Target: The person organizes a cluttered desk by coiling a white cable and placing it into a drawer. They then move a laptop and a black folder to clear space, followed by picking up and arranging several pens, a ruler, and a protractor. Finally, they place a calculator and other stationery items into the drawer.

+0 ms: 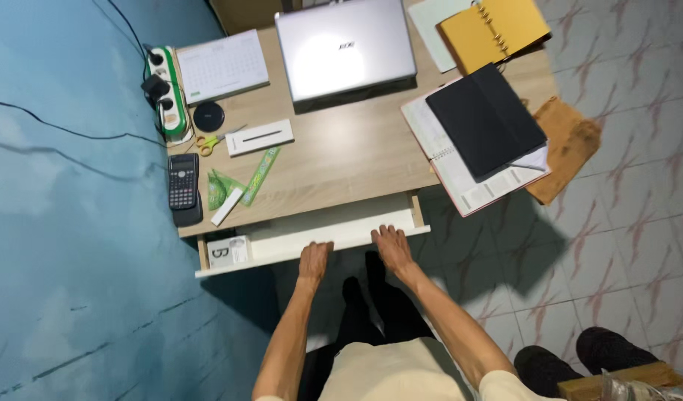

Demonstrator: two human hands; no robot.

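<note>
Both hands rest on the front edge of a shallow white pull-out drawer (334, 232) that stands open beneath the light wooden table (341, 152). The left hand (314, 260) lies palm down on the drawer's front lip, its grip loosely spread with the fingers laid over the edge and pinching nothing. The right hand (390, 246) sits just beside it, toward the drawer's right end, its grip likewise spread flat with fingertips over the lip. Inside the drawer, at its left end, lies a small white box (228, 252) with dark markings.

On the table above sits a closed silver laptop (345, 46). Left of it lie a white desk calendar (221, 65), a white and green power strip (169, 93) with black plugs, a round black disc (208, 116), yellow-handled scissors (211, 140), a flat white rectangular case (259, 137), a green ruler (260, 174) and a black scientific calculator (183, 182). At the right a black folio cover (484, 119) lies on an open printed notebook (471, 186) that overhangs the table's edge, and a yellow ring binder (493, 31) lies at the far corner. The floor is pale patterned tile (623, 193)
</note>
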